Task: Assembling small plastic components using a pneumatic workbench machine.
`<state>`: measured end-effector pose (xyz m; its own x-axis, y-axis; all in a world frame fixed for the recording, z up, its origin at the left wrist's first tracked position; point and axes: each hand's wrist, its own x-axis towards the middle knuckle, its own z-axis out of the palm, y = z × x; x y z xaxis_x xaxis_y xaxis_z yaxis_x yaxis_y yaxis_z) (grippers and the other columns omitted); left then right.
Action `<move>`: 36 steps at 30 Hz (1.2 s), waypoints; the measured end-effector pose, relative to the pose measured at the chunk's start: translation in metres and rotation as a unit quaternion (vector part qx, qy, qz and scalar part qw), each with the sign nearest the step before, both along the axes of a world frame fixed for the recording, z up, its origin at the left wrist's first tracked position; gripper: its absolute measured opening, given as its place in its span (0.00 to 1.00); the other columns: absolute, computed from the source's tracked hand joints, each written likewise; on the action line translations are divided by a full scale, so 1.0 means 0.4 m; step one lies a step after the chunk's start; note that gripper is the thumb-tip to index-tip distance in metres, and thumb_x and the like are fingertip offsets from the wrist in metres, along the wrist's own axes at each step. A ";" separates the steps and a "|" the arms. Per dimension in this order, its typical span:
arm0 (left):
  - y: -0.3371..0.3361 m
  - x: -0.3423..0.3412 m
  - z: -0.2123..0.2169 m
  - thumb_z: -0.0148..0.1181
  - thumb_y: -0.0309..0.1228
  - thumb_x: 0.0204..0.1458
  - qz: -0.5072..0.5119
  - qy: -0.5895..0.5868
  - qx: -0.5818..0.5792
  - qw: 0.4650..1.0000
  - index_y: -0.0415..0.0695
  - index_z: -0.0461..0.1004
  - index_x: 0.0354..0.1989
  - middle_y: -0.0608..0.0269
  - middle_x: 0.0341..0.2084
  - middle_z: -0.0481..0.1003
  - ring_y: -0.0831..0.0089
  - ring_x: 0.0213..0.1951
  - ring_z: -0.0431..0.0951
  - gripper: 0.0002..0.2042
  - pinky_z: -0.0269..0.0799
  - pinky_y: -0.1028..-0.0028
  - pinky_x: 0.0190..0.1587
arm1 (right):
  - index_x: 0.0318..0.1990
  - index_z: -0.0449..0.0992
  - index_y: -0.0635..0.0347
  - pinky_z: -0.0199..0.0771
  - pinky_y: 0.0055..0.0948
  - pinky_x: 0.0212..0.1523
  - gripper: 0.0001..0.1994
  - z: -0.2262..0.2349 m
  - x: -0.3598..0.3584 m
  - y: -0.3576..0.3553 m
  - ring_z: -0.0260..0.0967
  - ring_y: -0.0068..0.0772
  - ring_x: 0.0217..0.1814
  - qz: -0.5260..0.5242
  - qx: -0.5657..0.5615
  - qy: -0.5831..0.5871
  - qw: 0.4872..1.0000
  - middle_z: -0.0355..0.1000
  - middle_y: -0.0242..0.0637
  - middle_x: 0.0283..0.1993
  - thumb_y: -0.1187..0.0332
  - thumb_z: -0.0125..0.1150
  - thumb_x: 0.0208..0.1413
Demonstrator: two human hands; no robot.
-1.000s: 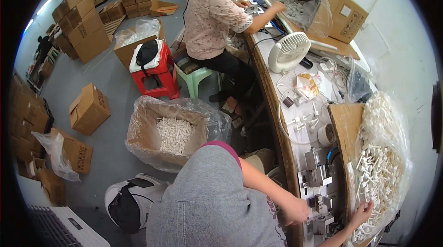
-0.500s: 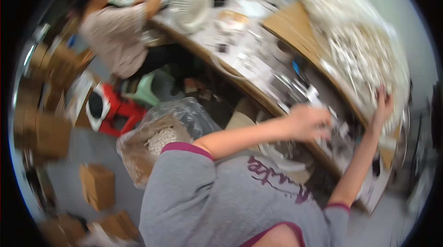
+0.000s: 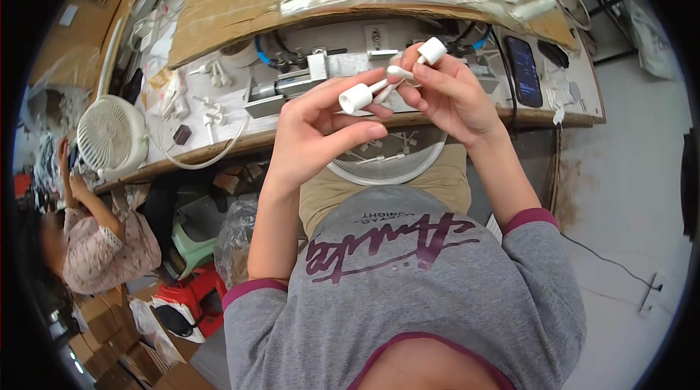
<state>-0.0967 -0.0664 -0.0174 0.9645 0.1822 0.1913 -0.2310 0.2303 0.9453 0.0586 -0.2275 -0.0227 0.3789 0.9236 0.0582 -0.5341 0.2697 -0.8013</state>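
My left hand (image 3: 310, 117) is raised over the near edge of the workbench. A white ribbed screw cap with a thin stem (image 3: 356, 98) lies against its curled fingers, the thumb apart below. Close beside it, my right hand (image 3: 456, 91) pinches white stemmed pieces between thumb and fingers. A second ribbed cap (image 3: 432, 50) sticks up from that hand, and a rounded white tip (image 3: 398, 71) shows between the two hands. Fingers partly hide the stems, so which stem belongs to which cap is hard to tell. Below the hands, a white-rimmed mesh basket (image 3: 408, 173) on my lap holds similar pieces.
Behind my hands a metal fixture (image 3: 292, 84) stands on the workbench (image 3: 240, 124). Cardboard (image 3: 240, 22) beyond it carries many stemmed caps. A phone (image 3: 523, 73) lies at right, a white fan (image 3: 111, 135) at left. Another person (image 3: 109, 244) sits farther left.
My view has turned toward the bench fixture. My right hand has come back from the pile of white pieces, and both hands are now together in front of me with stemmed caps.
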 end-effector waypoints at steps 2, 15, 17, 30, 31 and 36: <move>0.000 -0.002 -0.019 0.63 0.18 0.54 0.009 0.028 -0.028 0.999 0.34 0.74 0.57 0.54 0.51 0.75 0.70 0.47 0.79 0.20 0.78 0.74 0.47 | 0.46 0.71 0.64 0.65 0.17 0.34 0.08 0.006 -0.008 -0.005 0.63 0.19 0.34 0.008 -0.006 0.004 1.000 0.72 0.41 0.48 0.68 0.55 0.66; -0.001 0.005 -0.068 0.66 0.16 0.47 0.138 -0.062 0.017 0.988 0.33 0.75 0.55 0.44 0.57 0.72 0.63 0.52 0.78 0.23 0.77 0.66 0.51 | 0.50 0.73 0.66 0.70 0.19 0.37 0.10 -0.048 0.003 -0.034 0.68 0.21 0.37 -0.124 -0.025 0.044 0.991 0.75 0.47 0.50 0.70 0.56 0.66; -0.003 0.011 -0.056 0.70 0.17 0.43 0.113 -0.100 0.059 0.987 0.34 0.76 0.54 0.47 0.59 0.72 0.62 0.53 0.78 0.25 0.74 0.66 0.56 | 0.51 0.75 0.67 0.72 0.20 0.39 0.11 -0.054 0.010 -0.044 0.71 0.22 0.39 -0.167 -0.036 0.025 0.985 0.76 0.48 0.51 0.70 0.56 0.65; -0.049 0.046 -0.222 0.70 0.32 0.47 0.210 -0.014 0.646 0.734 0.47 0.82 0.45 0.66 0.52 0.79 0.69 0.28 0.81 0.15 0.76 0.73 0.31 | 0.50 0.79 0.69 0.80 0.27 0.44 0.12 -0.059 -0.023 -0.051 0.79 0.36 0.47 -0.318 -0.092 -0.070 0.941 0.78 0.42 0.48 0.75 0.63 0.60; -0.049 0.052 -0.209 0.70 0.32 0.47 0.207 0.005 0.661 0.722 0.47 0.82 0.45 0.66 0.52 0.79 0.70 0.27 0.81 0.15 0.75 0.73 0.30 | 0.50 0.79 0.69 0.80 0.27 0.43 0.12 -0.062 -0.026 -0.052 0.79 0.36 0.47 -0.323 -0.096 -0.093 0.937 0.77 0.42 0.48 0.75 0.63 0.60; -0.034 0.069 -0.199 0.71 0.35 0.46 0.206 0.012 0.648 0.734 0.49 0.83 0.43 0.68 0.50 0.80 0.70 0.22 0.79 0.14 0.74 0.74 0.27 | 0.49 0.80 0.67 0.82 0.27 0.42 0.12 -0.067 -0.051 -0.047 0.79 0.33 0.45 -0.371 -0.101 -0.224 0.895 0.75 0.40 0.48 0.80 0.64 0.57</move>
<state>-0.0692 -0.0800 -0.0971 0.8848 0.1388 0.4449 -0.0092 -0.9492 0.3144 0.0384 -0.2463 -0.0493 0.8733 0.4358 0.2179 0.1197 0.2416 -0.9630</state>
